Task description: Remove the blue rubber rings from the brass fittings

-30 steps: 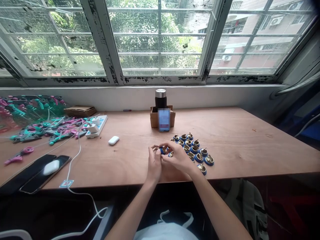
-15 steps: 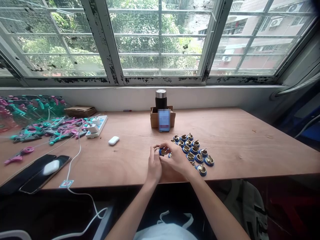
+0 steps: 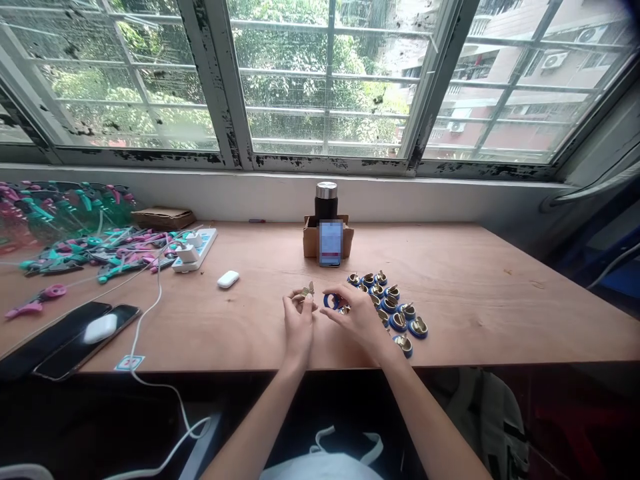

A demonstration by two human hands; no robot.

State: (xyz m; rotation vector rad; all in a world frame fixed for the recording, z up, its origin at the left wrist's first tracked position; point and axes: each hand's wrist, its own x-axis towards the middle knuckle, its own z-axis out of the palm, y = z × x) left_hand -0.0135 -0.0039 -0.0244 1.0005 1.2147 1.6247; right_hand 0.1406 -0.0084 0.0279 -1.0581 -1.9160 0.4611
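Note:
My left hand (image 3: 299,328) pinches a small gold metal piece (image 3: 307,291) between thumb and fingertips, just above the table. Facing it, a short gap away, my right hand (image 3: 361,319) grips a blue ring (image 3: 326,301) between thumb and index finger. The ring's middle looks open. Close to the right hand, and partly hidden by it, lie several round blue-rimmed parts (image 3: 399,322) with gold metal clips standing up from them.
A phone (image 3: 331,243) leans on a cardboard box (image 3: 311,241) holding a black bottle (image 3: 326,205). At left are a white earbud case (image 3: 229,279), a power strip (image 3: 205,245), pink and teal pliers-like tools (image 3: 125,257), two dark phones (image 3: 65,357) and a white cable (image 3: 149,312).
My hands have moved apart. The gold piece and the blue ring, which were together between my fingers, are now separate, one in each hand. The camera view has shifted slightly.

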